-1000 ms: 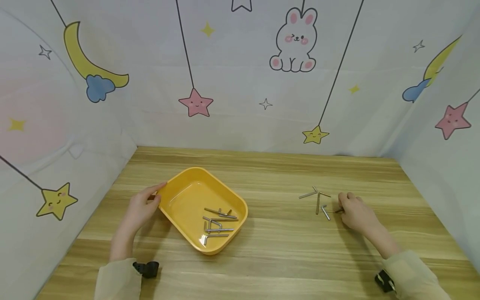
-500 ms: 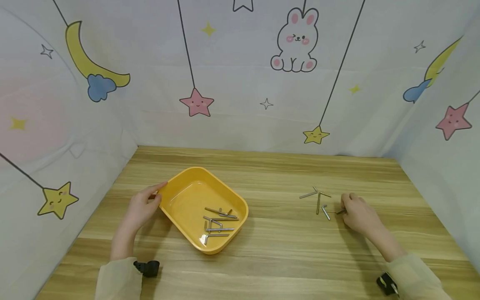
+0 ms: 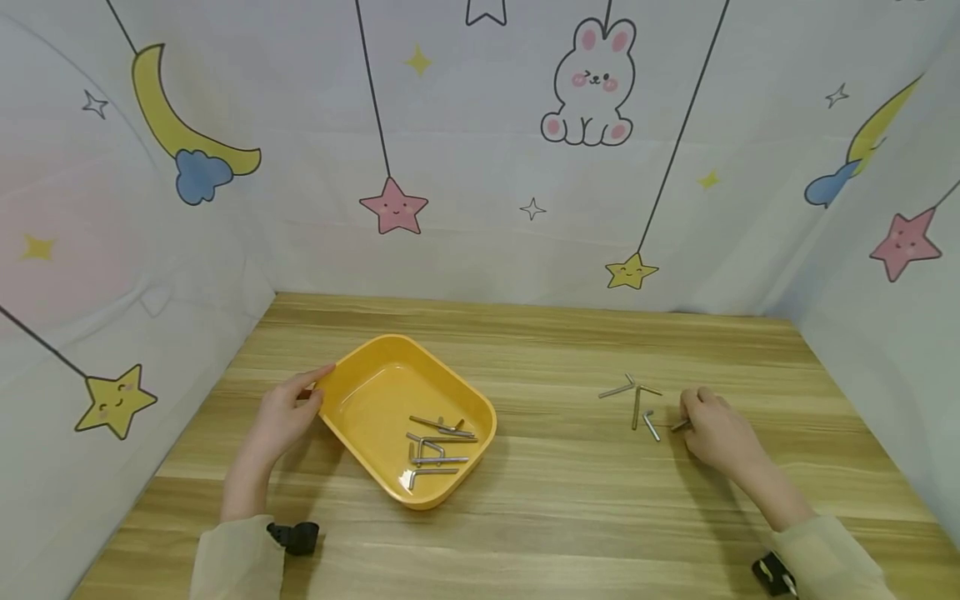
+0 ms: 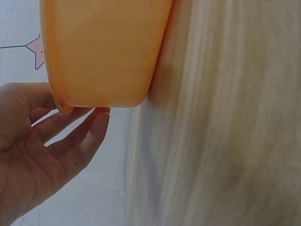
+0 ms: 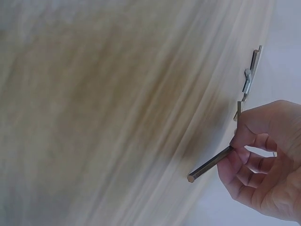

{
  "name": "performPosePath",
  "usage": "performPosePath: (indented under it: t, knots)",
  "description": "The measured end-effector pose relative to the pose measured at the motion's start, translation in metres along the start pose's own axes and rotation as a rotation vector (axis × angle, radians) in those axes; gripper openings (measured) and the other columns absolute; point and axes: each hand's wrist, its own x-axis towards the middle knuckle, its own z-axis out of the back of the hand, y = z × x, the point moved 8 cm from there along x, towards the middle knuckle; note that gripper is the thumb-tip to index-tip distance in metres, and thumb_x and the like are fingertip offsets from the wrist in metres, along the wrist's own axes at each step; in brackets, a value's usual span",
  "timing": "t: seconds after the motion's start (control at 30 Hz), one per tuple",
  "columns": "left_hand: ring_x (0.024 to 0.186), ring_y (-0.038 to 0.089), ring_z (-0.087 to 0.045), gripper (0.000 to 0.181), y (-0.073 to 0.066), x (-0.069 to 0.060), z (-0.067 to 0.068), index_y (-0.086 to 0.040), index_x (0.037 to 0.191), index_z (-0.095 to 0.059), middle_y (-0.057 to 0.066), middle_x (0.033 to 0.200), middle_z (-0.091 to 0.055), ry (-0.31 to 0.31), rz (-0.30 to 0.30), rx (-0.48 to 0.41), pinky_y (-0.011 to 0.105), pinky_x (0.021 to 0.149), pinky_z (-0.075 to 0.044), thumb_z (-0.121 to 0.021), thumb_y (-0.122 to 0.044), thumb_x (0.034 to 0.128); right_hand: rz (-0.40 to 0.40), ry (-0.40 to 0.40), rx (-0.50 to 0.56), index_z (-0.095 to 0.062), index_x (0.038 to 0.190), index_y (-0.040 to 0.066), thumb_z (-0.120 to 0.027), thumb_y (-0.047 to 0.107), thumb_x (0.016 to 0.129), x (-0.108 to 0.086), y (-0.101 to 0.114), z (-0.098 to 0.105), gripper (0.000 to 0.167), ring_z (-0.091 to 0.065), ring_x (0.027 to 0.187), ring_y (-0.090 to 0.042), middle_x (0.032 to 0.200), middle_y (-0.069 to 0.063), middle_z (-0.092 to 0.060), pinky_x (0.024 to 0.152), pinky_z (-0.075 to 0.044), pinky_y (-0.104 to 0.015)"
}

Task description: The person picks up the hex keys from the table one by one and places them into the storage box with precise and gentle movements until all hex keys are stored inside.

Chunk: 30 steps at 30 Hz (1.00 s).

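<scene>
My left hand (image 3: 283, 414) touches the left corner of a yellow plastic bin (image 3: 360, 367) on the table. In the left wrist view its fingers (image 4: 89, 136) are fairly straight and lie against the outside of the bin wall. Several L-shaped hex keys (image 3: 442, 439) lie in the bin's near right part. At the right, my right hand (image 3: 716, 429) pinches a hex key (image 5: 210, 163) between thumb and fingers, close to the tabletop. Just left of that hand lie three more hex keys: a small silver one (image 3: 651, 425), a brassy one (image 3: 637, 408) and a grey one (image 3: 617, 390).
The wood-grain table (image 3: 555, 517) extends between the bin and the right hand. A white cloth backdrop (image 3: 465, 258) with printed stars, moons and a rabbit stands behind and on both sides. Black wrist straps show at the left sleeve (image 3: 240, 558) and the right sleeve (image 3: 828, 554).
My right hand has shifted very slightly to the right with the hex key still pinched. The left hand, the bin and the loose keys have not visibly moved.
</scene>
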Motion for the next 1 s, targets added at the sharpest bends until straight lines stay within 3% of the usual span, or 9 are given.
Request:
performPosePath:
  t: [0.43,1.0]
  knots:
    - [0.112,0.049,-0.056,0.042,0.001,0.000,0.000,-0.004,0.140,-0.049,0.028,0.142,-0.046,0.010,0.012,-0.006,0.027,0.067,-0.052,-0.045,-0.008,0.0989,0.030,-0.038,0.013,-0.055,0.083,0.005,-0.056,-0.011,0.069,0.001,0.011,0.006,0.021,-0.040,0.064,-0.017,0.076,-0.006,-0.047,0.050,-0.033,-0.027]
    - [0.111,0.049,-0.057,0.041,0.001,0.000,0.000,-0.004,0.139,-0.050,0.028,0.141,-0.047,-0.001,0.006,0.003,0.032,0.070,-0.053,-0.046,-0.008,0.0986,0.068,-0.071,0.003,-0.054,0.083,0.005,-0.055,-0.010,0.066,0.002,0.028,0.015,0.022,-0.039,0.063,-0.015,0.075,-0.005,-0.045,0.049,-0.032,-0.025]
